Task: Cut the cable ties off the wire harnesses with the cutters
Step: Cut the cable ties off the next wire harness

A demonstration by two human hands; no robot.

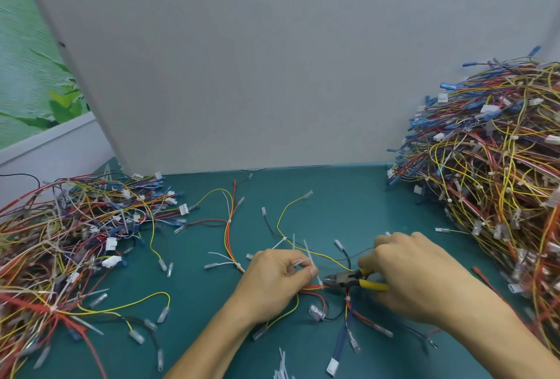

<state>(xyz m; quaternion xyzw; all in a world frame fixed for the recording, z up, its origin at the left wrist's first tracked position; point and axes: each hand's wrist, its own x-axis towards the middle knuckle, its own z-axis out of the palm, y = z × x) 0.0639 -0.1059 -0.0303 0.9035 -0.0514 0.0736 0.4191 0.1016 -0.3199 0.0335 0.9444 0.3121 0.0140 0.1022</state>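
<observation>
Gripping the yellow-handled cutters [345, 280], the right hand [415, 272] curls round both handles and hides most of their length; whether they carry a maker's mark cannot be made out. The dark nose of the cutters points left and sits just beside the left thumb, at the red and orange wires of a wire harness [312, 287] lying on the teal table [348, 196]. It is too blurred to tell whether the blades are parted or touch the wires. The left hand [278, 275] is curled, its thumb and forefinger pinching the white tail of a cable tie [309, 256]; its palm covers the stretch of harness beneath. Short white tie offcuts [281, 369] lie near the bottom edge, partly cut off. A tall heap of harnesses [491, 184] on the right runs out of the frame, and a flatter heap [69, 242] on the left does too. The white connectors in both are too small to read. A plain white panel [242, 60] stands behind the table.
</observation>
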